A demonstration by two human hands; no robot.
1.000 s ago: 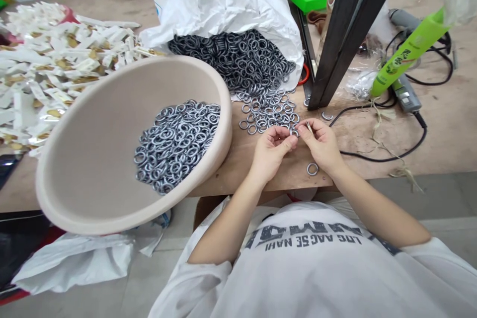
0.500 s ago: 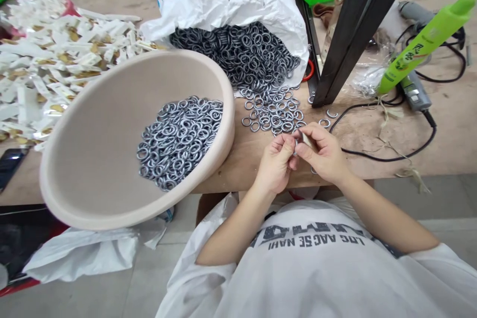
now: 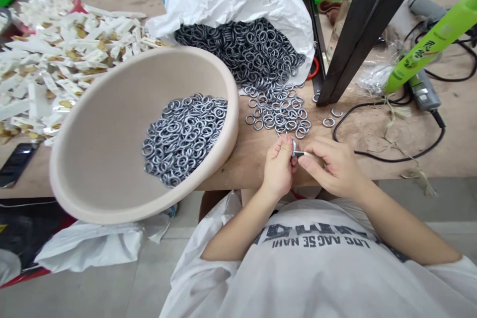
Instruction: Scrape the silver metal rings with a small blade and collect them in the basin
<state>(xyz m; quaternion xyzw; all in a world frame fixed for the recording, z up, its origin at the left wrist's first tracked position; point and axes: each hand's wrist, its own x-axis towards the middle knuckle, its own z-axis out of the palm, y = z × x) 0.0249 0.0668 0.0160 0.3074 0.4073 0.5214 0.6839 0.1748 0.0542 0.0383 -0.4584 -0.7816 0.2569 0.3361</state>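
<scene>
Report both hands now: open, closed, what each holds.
Left hand: closed, pinching a metal ring.
Right hand: closed, pinching a thin metal strip.

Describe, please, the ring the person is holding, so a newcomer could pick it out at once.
Find the beige basin on the wooden bench. Just right of its rim, the left hand and right hand meet. The ring, the only one lifted, is pinched there, touching a thin pale strip held by the right.
</scene>
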